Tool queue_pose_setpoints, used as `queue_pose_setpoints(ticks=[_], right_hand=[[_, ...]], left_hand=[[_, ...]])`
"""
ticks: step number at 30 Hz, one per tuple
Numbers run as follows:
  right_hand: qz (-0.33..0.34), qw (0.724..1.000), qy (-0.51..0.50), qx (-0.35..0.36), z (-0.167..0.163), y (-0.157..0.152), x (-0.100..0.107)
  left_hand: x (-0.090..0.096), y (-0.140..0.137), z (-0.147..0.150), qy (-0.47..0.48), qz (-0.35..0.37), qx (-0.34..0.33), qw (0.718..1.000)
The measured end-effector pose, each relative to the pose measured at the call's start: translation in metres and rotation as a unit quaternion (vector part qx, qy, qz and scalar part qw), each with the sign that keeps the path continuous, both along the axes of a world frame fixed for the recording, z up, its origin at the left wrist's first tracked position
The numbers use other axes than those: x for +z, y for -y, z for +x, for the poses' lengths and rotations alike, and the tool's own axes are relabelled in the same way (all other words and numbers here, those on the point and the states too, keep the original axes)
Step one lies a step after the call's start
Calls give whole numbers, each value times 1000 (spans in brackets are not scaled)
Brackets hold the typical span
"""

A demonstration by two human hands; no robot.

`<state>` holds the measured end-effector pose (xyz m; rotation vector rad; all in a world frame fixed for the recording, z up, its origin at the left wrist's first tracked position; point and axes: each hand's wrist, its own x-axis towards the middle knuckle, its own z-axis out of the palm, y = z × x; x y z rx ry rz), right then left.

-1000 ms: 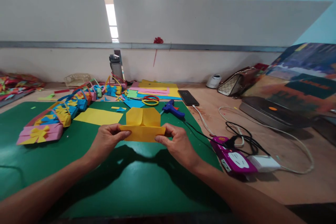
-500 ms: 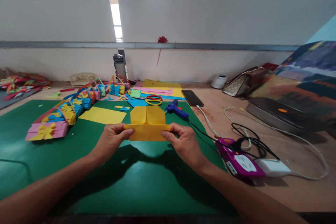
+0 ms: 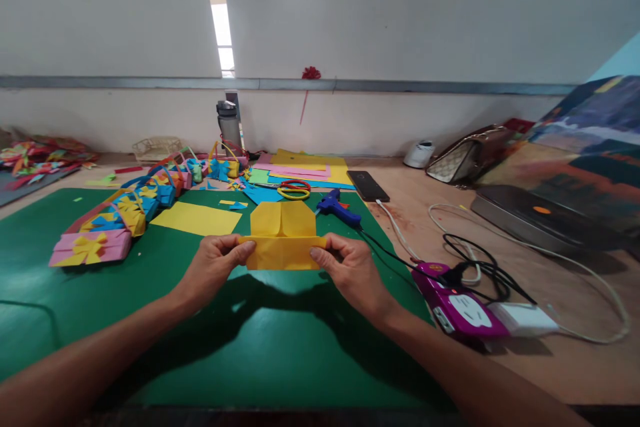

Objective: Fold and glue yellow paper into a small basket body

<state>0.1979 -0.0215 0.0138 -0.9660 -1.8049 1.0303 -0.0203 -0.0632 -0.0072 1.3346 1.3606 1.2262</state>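
Observation:
A folded sheet of yellow paper (image 3: 283, 252) is held up above the green mat (image 3: 280, 367), with a raised back flap whose top corners are angled. My left hand (image 3: 215, 267) pinches its left end, thumb in front. At the right end, my right hand (image 3: 353, 270) grips the paper the same way. Just behind the paper lie a blue glue gun (image 3: 339, 209) and scissors (image 3: 294, 189) with red and yellow handles. A flat yellow sheet (image 3: 197, 219) rests on the mat beyond my left hand.
A row of small paper baskets (image 3: 93, 247) with bows runs along the left. Coloured paper sheets (image 3: 310, 163), a bottle (image 3: 229, 127) and a phone (image 3: 369, 185) are at the back. On the right sit a purple power strip (image 3: 460, 303), cables and a handbag (image 3: 465, 155).
Almost nothing differs. The view has shifted slightly; both hands keep the same hold on the yellow paper.

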Motion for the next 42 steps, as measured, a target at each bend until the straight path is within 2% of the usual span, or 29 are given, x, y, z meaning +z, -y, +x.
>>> queue_pose_setpoints(ticks=[6,29,42], right_hand=[[-4,1000,2,8,0,1,2],[-23,1000,6,17,0,0,2],[-2,1000,-12,12,-1,-1,3]], left_hand=[[-1,-1,0,-21,-2,-16,1000],[-1,-1,3,31,-19,-43,998],[0,0,4,-13,0,-23,1000]])
